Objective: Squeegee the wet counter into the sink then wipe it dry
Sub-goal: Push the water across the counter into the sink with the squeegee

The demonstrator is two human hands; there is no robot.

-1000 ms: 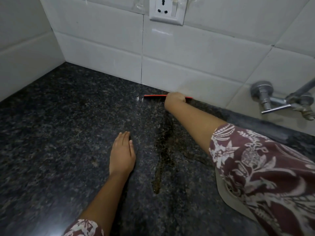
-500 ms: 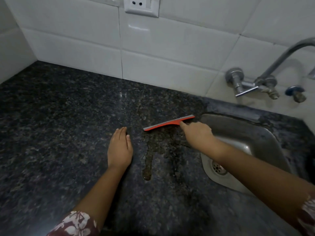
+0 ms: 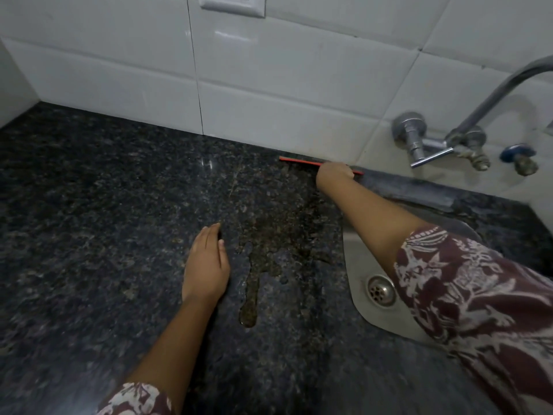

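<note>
Currently right hand (image 3: 334, 172) grips squeegee (image 3: 299, 161) against wall (image 3: 269, 115); left hand (image 3: 206, 265) flat, fingers (image 3: 209, 236) straight, on counter (image 3: 89, 235).

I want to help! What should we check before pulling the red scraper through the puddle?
1. Squeegee gripped: ok, the right hand holds it.
2. Blade behind the water: ok, it lies along the wall tiles, beyond the puddle.
3. Blade pressed flat on the counter: cannot tell.
4. Left hand out of the wet: ok, it rests flat just left of the puddle.
5. Sink beside the puddle: ok, it is on the puddle's right.
6. Drying cloth ready: not ok, none in view.
</note>
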